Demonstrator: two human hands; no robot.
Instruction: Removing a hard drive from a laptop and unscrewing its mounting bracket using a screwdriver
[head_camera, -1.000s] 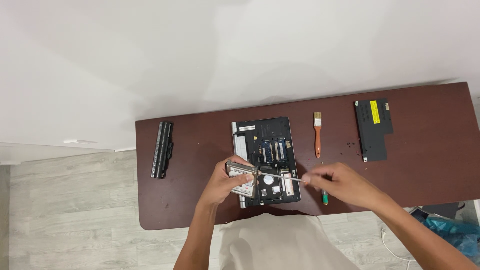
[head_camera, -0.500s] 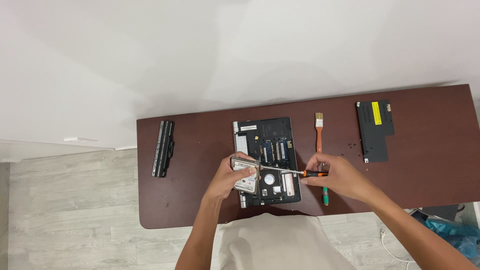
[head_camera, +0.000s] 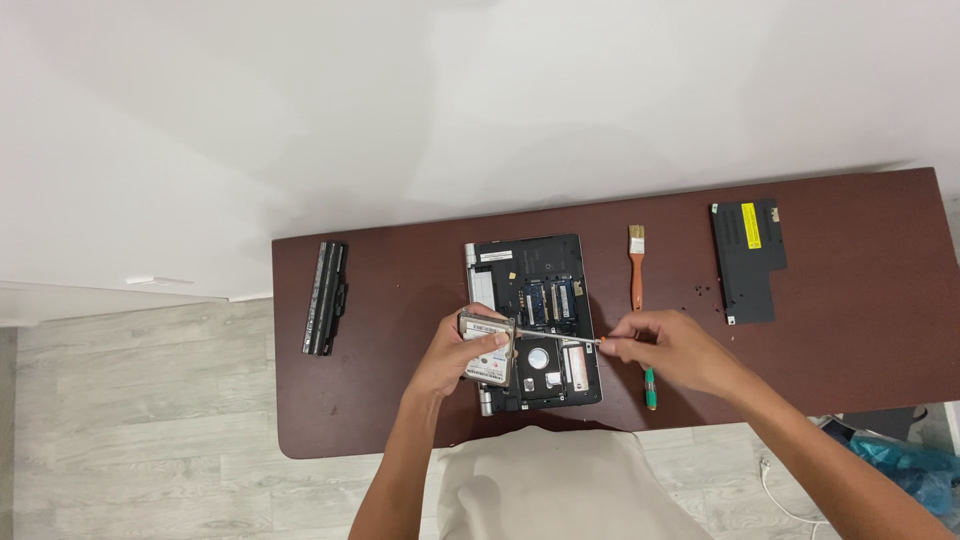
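Your left hand (head_camera: 455, 355) is closed around a silver hard drive (head_camera: 488, 350), holding it tilted just above the lower left corner of the opened laptop (head_camera: 535, 320), which lies underside up near the front middle of the dark brown table (head_camera: 400, 270). Your right hand (head_camera: 670, 350) grips a thin screwdriver (head_camera: 560, 339) by its handle, fingers pinched shut on it, and the shaft runs leftward over the laptop so its tip meets the upper edge of the hard drive. Inside the laptop the bay under the drive stands open, and green memory modules (head_camera: 550, 298) show in the middle compartment. Just right of the laptop, a small paintbrush (head_camera: 636, 265) with an orange handle lies lengthwise, and a green-handled tool (head_camera: 650, 388) lies below it, partly under your right hand. Further right rests a black cover panel (head_camera: 748, 262) with a yellow label. Well to the left of the laptop lies the long black battery (head_camera: 325, 297)
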